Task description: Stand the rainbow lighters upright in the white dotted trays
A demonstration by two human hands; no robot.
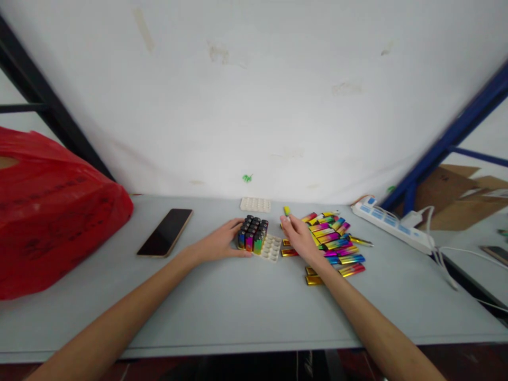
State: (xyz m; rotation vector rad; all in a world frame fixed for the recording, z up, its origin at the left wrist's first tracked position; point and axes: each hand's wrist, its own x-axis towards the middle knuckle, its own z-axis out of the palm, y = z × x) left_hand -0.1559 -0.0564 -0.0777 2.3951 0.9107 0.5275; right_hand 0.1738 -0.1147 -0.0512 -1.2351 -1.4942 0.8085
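Observation:
My left hand (222, 242) curls round the left side of a block of upright lighters (253, 233), thumb in front and fingers behind. They have black ends and shiny rainbow bodies and stand packed in a white tray (271, 247); empty round hollows show on the tray's right side. My right hand (299, 235) is closed, pinching a lighter (286, 210) whose yellow-green end sticks up above the fingertips; the rest of it is hidden. Under and beside that hand lies a loose pile of shiny multicoloured lighters (337, 244), partly covered by the wrist.
Another white hollowed tray (255, 204) lies by the wall. A phone (165, 233) is at left, near a red plastic bag (59, 211). On the right are a white power strip (392, 225) with cables, a blue frame post (448, 140) and a cardboard box (448, 196).

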